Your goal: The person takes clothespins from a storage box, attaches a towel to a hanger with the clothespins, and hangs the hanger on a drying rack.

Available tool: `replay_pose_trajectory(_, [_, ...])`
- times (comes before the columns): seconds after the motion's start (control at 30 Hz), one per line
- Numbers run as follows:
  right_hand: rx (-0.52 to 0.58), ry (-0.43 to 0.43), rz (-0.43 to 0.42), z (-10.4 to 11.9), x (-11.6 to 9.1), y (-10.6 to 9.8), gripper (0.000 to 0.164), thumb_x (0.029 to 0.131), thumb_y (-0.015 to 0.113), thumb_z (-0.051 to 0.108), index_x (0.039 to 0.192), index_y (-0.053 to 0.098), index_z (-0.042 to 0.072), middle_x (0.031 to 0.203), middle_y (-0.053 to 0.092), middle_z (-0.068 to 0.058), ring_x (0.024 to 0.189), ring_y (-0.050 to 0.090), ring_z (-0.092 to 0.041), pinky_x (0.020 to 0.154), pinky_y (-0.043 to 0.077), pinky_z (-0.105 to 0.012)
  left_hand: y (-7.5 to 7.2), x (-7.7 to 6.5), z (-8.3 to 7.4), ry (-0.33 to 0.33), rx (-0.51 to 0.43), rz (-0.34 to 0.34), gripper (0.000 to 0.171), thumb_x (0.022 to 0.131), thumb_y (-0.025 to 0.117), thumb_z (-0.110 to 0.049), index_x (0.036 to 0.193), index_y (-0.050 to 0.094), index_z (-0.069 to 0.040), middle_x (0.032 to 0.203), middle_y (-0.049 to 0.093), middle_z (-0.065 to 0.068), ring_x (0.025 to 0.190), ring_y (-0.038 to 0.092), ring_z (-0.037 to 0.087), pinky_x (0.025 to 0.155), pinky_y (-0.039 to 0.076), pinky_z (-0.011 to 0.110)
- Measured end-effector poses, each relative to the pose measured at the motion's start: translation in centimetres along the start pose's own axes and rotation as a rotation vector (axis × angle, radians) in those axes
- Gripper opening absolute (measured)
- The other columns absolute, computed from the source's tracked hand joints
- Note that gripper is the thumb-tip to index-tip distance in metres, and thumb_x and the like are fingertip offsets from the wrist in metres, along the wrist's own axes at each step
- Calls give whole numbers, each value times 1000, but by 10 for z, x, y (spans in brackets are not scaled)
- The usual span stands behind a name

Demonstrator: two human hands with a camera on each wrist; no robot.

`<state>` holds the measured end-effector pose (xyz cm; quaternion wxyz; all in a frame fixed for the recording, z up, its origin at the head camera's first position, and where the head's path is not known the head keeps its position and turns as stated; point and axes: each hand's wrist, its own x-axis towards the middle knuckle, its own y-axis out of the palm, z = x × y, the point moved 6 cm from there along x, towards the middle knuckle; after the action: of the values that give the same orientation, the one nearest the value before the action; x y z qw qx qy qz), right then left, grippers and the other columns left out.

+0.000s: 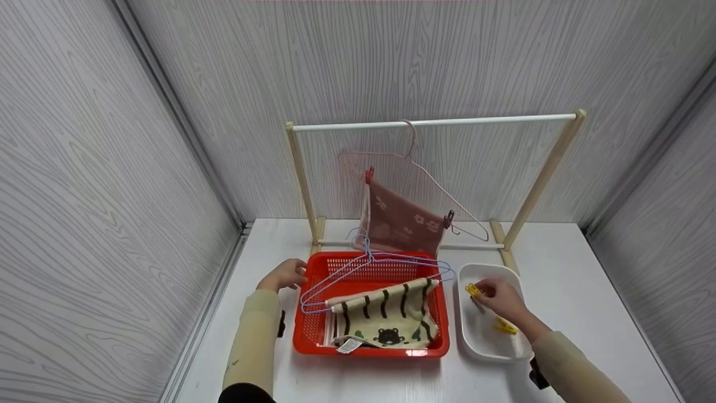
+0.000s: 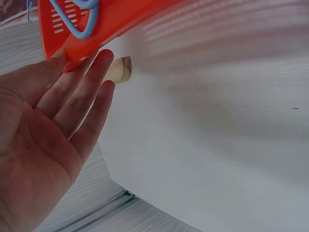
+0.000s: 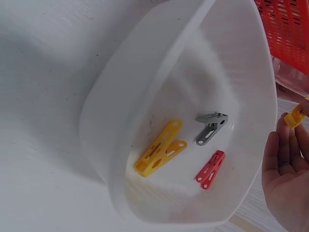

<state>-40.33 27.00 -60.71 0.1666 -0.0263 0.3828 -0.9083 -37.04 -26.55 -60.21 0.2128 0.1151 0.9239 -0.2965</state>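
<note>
At the left side of the red basket (image 1: 369, 352), my left hand (image 1: 286, 274) pinches the rim between thumb and fingers. Over the white tub (image 1: 493, 358), my right hand (image 1: 502, 299) pinches a yellow clothespin (image 1: 473, 290) between thumb and fingertips. Inside the tub lie another yellow clothespin (image 3: 159, 147), a grey clothespin (image 3: 212, 128) and a red clothespin (image 3: 211, 169). A blue hanger (image 1: 335, 274) rests across the basket. Over its lower bar hangs a cream cloth (image 1: 386, 313) with dark stripes, a bear print and a white tag (image 1: 349, 345).
Behind the basket stands a drying rack (image 1: 492, 119) with a white rod and wooden legs. From it a pink hanger (image 1: 442, 187) hangs tilted. A pink cloth (image 1: 403, 224) is held on it by a red clothespin (image 1: 369, 175) and a dark clothespin (image 1: 448, 218).
</note>
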Motion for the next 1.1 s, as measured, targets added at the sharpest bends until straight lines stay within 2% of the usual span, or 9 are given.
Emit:
replay_pose_trajectory(0.1, [1, -13, -2, 4, -1, -2, 27, 93, 80, 10, 112, 74, -7, 100, 75, -18, 87, 63, -18, 72, 51, -23, 0, -1, -1, 5, -2, 1, 50, 97, 67, -1, 142, 51, 15, 131, 67, 31, 107, 75, 33, 92, 62, 44])
replay_pose_trajectory(0.2, [-6, -30, -2, 8, -2, -3, 26, 93, 80, 11, 111, 74, -7, 99, 74, -17, 85, 62, -16, 72, 51, -23, 2, -8, -6, -19, -1, -23, 51, 99, 64, 0, 146, 49, 14, 136, 64, 32, 115, 72, 39, 98, 60, 49])
replay_pose_trajectory(0.33, [-9, -50, 5, 14, -4, -5, 25, 93, 80, 11, 110, 74, -6, 97, 75, -15, 85, 63, -17, 72, 51, -23, 3, -12, -10, -17, 10, -37, 50, 101, 60, 2, 147, 46, 16, 139, 61, 35, 118, 70, 44, 100, 58, 52])
replay_pose_trajectory(0.47, [-15, -71, 15, 21, -6, -6, 24, 93, 80, 10, 110, 74, -6, 97, 75, -15, 85, 64, -16, 73, 52, -23, 1, -7, -5, -13, -9, -16, 51, 100, 63, 1, 147, 47, 15, 136, 63, 34, 112, 73, 40, 97, 60, 50])
replay_pose_trajectory(0.5, [-16, -76, 16, 23, -7, -7, 24, 93, 80, 9, 111, 74, -6, 97, 75, -15, 85, 64, -16, 73, 52, -23, 0, -2, -1, 11, -14, -7, 50, 99, 65, 0, 145, 49, 15, 131, 66, 32, 106, 75, 35, 91, 62, 46])
replay_pose_trajectory(0.6, [-16, -95, 14, 30, -8, -8, 24, 92, 79, 8, 111, 74, -6, 97, 75, -15, 85, 64, -14, 74, 53, -23, 0, 3, 4, 19, -20, -1, 50, 99, 66, -1, 144, 50, 15, 129, 68, 30, 99, 76, 29, 87, 62, 42])
replay_pose_trajectory(0.8, [22, -98, 31, 43, -10, -10, 25, 94, 77, 9, 115, 74, -5, 102, 76, -15, 89, 66, -14, 76, 54, -22, 2, -5, 0, -25, -32, -30, 50, 100, 63, 1, 147, 48, 13, 137, 63, 32, 110, 74, 36, 94, 61, 46])
replay_pose_trajectory(0.97, [65, -102, 46, 52, -12, -11, 24, 95, 76, 8, 116, 74, -5, 102, 76, -15, 87, 65, -12, 74, 53, -20, 2, -6, -2, -12, -24, -21, 49, 100, 62, 1, 144, 49, 15, 133, 65, 32, 101, 75, 29, 88, 62, 40])
replay_pose_trajectory(1.1, [85, -111, 55, 58, -15, -13, 25, 96, 75, 9, 117, 73, -5, 103, 76, -15, 87, 64, -12, 74, 53, -18, 2, -4, 1, -29, -34, -22, 49, 101, 62, 0, 146, 49, 14, 135, 65, 30, 104, 75, 30, 93, 61, 43])
